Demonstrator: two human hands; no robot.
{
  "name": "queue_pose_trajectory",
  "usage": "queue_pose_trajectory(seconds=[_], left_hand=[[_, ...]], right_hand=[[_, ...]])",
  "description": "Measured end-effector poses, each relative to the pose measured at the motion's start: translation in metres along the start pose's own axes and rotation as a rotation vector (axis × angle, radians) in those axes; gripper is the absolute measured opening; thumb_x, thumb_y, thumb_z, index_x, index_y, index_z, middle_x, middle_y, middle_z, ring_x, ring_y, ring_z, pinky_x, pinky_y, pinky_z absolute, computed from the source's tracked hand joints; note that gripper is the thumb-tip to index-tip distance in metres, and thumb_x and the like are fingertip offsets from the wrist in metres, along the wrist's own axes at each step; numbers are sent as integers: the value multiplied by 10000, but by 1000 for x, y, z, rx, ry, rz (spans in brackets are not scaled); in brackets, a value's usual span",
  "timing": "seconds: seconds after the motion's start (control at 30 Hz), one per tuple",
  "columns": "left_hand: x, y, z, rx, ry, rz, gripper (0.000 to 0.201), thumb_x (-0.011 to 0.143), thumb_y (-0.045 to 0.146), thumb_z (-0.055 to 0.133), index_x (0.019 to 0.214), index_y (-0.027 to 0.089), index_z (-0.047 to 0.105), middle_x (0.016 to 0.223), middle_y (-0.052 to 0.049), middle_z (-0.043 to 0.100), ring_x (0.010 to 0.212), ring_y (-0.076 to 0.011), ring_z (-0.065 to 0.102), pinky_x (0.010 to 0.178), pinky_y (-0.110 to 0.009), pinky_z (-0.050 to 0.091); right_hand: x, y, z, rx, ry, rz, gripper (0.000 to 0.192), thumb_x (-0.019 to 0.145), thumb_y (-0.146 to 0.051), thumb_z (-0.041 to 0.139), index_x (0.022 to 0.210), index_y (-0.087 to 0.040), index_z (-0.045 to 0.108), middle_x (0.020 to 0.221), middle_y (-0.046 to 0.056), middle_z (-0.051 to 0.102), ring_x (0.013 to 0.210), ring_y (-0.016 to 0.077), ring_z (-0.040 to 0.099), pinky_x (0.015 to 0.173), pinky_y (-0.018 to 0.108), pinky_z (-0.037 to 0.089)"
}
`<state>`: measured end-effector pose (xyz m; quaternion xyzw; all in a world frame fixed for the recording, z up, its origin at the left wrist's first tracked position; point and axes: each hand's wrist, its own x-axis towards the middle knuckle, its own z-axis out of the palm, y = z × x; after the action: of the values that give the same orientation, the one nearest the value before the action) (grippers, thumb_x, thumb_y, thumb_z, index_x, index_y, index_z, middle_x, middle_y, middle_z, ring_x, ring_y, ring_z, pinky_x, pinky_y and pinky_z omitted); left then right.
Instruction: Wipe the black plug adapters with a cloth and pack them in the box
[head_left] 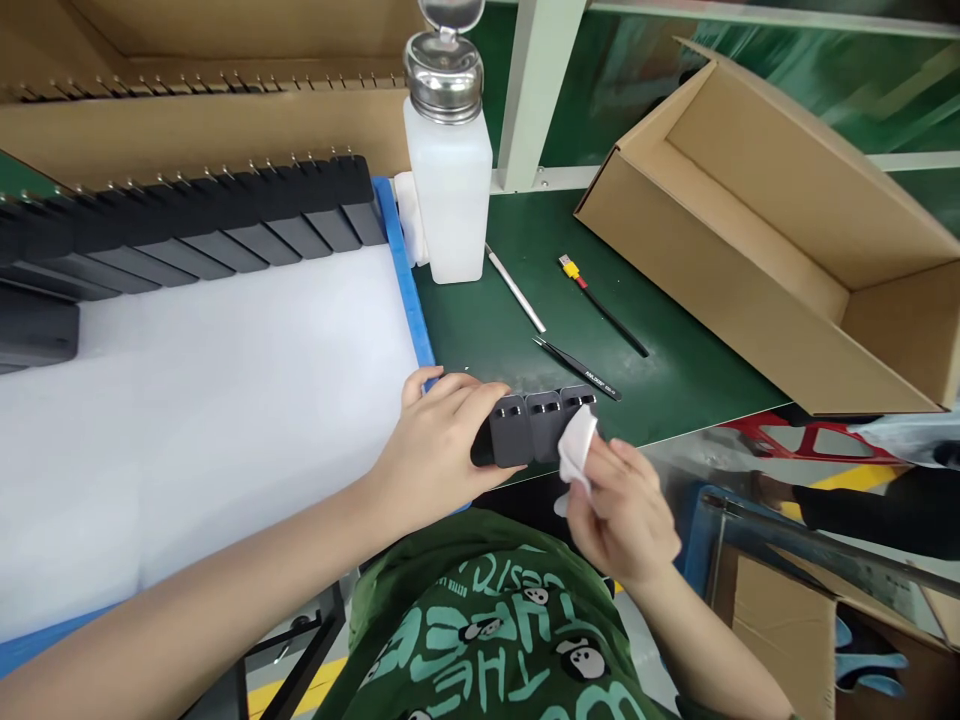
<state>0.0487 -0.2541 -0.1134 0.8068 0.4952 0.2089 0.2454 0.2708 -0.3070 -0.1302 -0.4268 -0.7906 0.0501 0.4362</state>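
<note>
Left grip (446, 430) closed on a row of dark blocks (545, 432); right grip (626, 505) pinching a white cloth (576, 450).

We note the row at the near edge of the tabletop (690, 375), long axis running left to right between our hands. Right-end block (568, 413) lies ahead and left of the right grip, the nearer hand; cloth overlaps its face, contact we cannot confirm.
</note>
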Motion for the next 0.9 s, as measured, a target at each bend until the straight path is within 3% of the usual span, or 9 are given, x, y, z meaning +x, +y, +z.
queue_pose_trajectory(seconds=[0.2,0.3,0.4,0.53,0.6,0.73,0.83,0.9], left_hand=[[1,-1,-2,11,8,22,353,796,173,628,1147,162,593,1057,-74,751,1042,-264,675,1036,-464,276],[1,-1,-2,19,9,31,353,797,120,573,1147,167,586,1077,-71,753,1028,-257,679,1022,-477,294],[0,-1,-1,10,-10,6,363,805,233,685,1150,196,578,1110,-58,743,1041,-266,674,1032,-493,306],[-3,-3,-3,56,-27,-2,533,788,384,786,1220,211,525,1154,-81,714,1079,-286,661,1077,-545,300],[-1,0,-6,106,-36,35,691,783,438,787,1335,194,450,1269,-130,666,1160,-318,632,1104,-577,298],[16,18,-11,184,-40,126,884,776,568,753,1437,125,369,1370,-191,602,1244,-365,588,1100,-571,376],[33,35,-5,212,-27,141,811,748,579,769,1336,92,496,1249,-184,674,1136,-377,640,1002,-556,471],[40,41,2,212,-45,105,639,739,550,783,1168,109,607,1087,-147,732,1014,-364,681,917,-538,518]], right_hand=[[7,-25,40,82,3,-178,303,766,33,571,675,-226,442,955,46,777,1094,169,721,1005,246,555],[16,-34,36,147,-11,-159,248,792,-1,523,721,-230,456,919,61,778,1058,166,736,955,248,586],[15,-30,11,214,33,81,210,844,-32,510,786,-232,480,943,43,782,966,191,761,928,361,617],[0,-6,-21,108,468,397,198,865,-55,617,777,-219,547,947,24,773,889,209,755,983,466,572],[-4,8,-27,96,529,473,184,885,-77,629,777,-209,558,993,46,768,904,208,742,867,403,594],[5,30,-22,238,321,566,208,935,-160,614,760,-207,514,1012,67,768,732,161,706,574,258,521],[19,43,-8,397,116,535,214,971,-256,581,784,-218,484,977,50,761,727,155,701,598,252,537],[27,50,0,487,10,485,187,995,-305,537,833,-222,489,891,20,739,682,135,678,586,233,527]])
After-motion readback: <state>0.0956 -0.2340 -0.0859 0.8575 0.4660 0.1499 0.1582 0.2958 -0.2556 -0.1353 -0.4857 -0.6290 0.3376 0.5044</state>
